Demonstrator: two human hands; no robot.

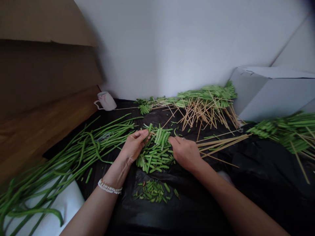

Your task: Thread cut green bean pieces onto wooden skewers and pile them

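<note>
My left hand (134, 145) pinches a bean piece (150, 127) by the tip of the skewer (153, 133) my right hand (186, 153) grips, its threaded beans (162, 137) above the cut pile (154, 159), with long beans (85, 149) alongside and a mug (106, 101), loaded skewers (204, 95) and white box (278, 90) beyond.

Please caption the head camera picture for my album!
Left hand pinches a green piece; right hand holds a part-filled skewer.

1. The head view looks forward and down from just behind the bare left hand (134, 144) and bare right hand (186, 152).
2. It faces a smooth white wall (187, 46); its dim margins seem blurred.
</note>
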